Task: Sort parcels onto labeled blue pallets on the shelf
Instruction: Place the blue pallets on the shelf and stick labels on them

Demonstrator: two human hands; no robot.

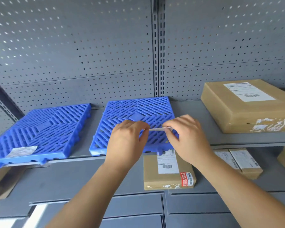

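Both ends pinched: my left hand (127, 140) and right hand (187, 139) hold a label (160, 129) flat over the middle pallet (138, 109), presumably to stick it.

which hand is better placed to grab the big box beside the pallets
Likely right: the right hand is nearer the big box than the left hand, though both pinch a label.

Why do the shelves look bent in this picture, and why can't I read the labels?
Head view: the wide-angle lens bows the shelf and the perforated back panel; holes at its top left smear into bright streaks; print on the label of the left pallet is too soft to read; the left hand and right hand, pinching a white slip, look sharpest.
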